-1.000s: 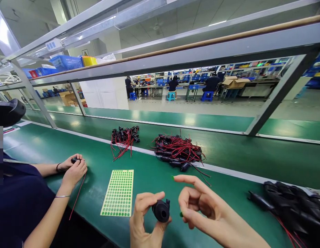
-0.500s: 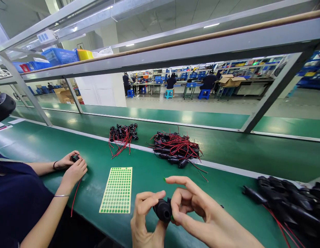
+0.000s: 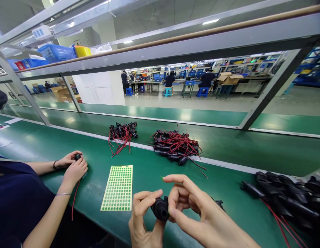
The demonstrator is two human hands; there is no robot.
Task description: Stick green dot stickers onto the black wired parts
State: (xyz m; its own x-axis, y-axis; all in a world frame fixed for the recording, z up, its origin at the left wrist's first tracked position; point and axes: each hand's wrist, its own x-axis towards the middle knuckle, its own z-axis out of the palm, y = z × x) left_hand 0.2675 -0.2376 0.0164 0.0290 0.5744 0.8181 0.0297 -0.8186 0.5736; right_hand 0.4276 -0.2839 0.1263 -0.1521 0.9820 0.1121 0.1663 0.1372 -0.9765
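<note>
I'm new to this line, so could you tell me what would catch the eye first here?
At the near edge, the left hand and right hand meet on a small black part. Left of them lies a sheet of green dots; beyond, two heaps of red-wired parts sit on the green belt.

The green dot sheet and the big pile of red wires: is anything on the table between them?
No. In the head view, only bare green table lies between the green dot sheet and the big wire pile.

A sheet of green stickers (image 3: 117,188) is laid on the green surface (image 3: 227,186); two bundles of red-wired parts (image 3: 176,146) are seen behind it.
</note>
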